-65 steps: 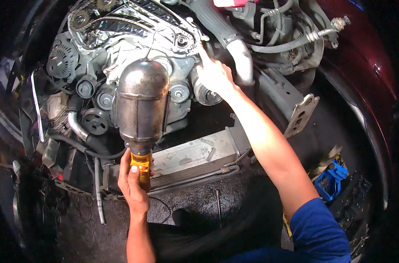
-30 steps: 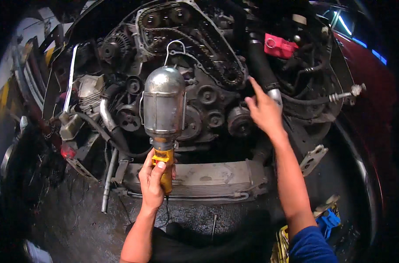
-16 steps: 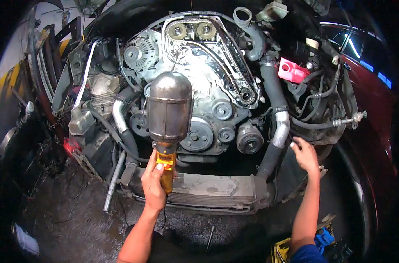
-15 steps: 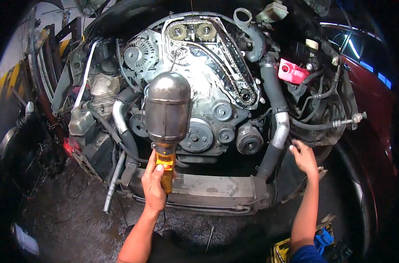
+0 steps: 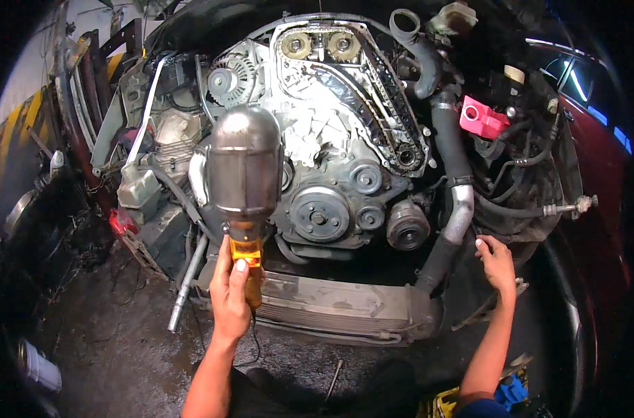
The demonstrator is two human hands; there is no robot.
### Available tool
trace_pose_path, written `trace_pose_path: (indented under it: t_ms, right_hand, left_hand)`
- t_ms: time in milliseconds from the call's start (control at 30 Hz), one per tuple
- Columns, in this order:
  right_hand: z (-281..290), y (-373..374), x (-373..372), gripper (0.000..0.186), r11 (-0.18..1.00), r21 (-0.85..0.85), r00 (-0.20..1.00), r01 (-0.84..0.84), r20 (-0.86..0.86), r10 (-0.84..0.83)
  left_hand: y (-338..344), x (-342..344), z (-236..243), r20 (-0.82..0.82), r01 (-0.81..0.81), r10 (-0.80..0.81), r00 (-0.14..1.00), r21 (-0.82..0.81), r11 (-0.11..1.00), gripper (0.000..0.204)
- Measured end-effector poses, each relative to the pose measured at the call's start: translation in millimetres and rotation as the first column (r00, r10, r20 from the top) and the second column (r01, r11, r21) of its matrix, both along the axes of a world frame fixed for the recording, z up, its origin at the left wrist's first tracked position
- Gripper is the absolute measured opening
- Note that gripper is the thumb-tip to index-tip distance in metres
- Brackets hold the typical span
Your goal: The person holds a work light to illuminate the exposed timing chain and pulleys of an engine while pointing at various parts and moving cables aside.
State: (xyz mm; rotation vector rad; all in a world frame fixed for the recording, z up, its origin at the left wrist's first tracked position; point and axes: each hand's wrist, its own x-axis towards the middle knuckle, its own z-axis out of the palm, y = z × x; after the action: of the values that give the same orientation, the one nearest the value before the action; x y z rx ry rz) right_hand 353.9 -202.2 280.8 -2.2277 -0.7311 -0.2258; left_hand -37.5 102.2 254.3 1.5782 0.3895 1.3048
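Note:
My left hand [image 5: 230, 306] grips the yellow handle [image 5: 247, 282] of a metal caged work lamp [image 5: 244, 160], held upright in front of the engine's left-middle. Behind it are the exposed timing chain housing [image 5: 324, 90], a crankshaft pulley [image 5: 319, 214] and smaller pulleys [image 5: 366, 177]. My right hand [image 5: 495, 261] is beside the lower part of a silver-and-black intake pipe [image 5: 460, 212], fingers apart and slightly curled. I cannot tell whether its fingertips touch the dark hose behind them.
A radiator-like cooler [image 5: 331, 306] crosses the front. A pink container [image 5: 481, 122] is at upper right, beside a dark red car body [image 5: 602, 202]. A loose rod [image 5: 334, 376], blue and yellow items [image 5: 512, 393] and a bucket [image 5: 42, 366] lie low. A striped barrier [image 5: 10, 139] stands at left.
My right hand has moved from pointing at the timing chain's lower sprocket down to beside the intake pipe. The lamp stays in my left hand, now slightly further left. The view has shifted.

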Motion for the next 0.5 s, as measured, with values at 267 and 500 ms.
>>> trace_pose_path:
  t_ms: [267,500]
  right_hand:
    - [-7,-1,20,0.04,1.0,0.024,0.999,-0.007,-0.044,0.008]
    - [0,6,11,0.034,0.989,-0.072,0.992,0.126,-0.017,-0.127]
  left_hand:
    - [40,11,32,0.037,0.071,-0.072,0.997,0.046,0.996,0.06]
    - [65,10,94,-0.073,0.125,-0.126,0.989,-0.02,0.992,0.062]
